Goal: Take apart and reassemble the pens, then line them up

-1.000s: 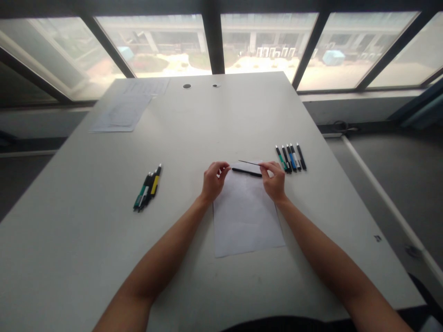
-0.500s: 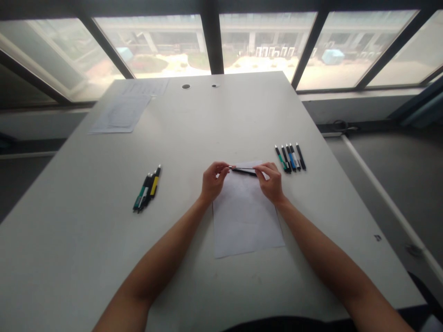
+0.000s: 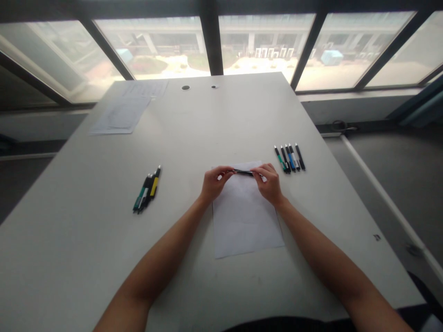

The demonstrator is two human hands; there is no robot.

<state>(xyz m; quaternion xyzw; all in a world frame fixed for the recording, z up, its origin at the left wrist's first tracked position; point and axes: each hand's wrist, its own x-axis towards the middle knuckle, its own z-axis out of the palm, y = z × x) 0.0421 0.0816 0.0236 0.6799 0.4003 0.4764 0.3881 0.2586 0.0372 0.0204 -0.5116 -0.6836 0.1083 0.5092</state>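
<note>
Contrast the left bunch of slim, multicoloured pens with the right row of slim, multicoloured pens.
The left bunch lies packed together, overlapping; the right row is lined up side by side. The left bunch shows yellow; the right row shows blue instead. Both include black, green and white.

Looks like an office here: a broad, smooth white counter (image 3: 221,124), thin white paper sheets (image 3: 119,113), slim black-and-coloured pens (image 3: 290,158), and dark-framed glass windows (image 3: 266,34) overlooking a bright yard (image 3: 173,62)!

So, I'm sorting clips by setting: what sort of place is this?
Probably an office or study room: a big white desk with pens and paper on it, set against wide windows.
</note>
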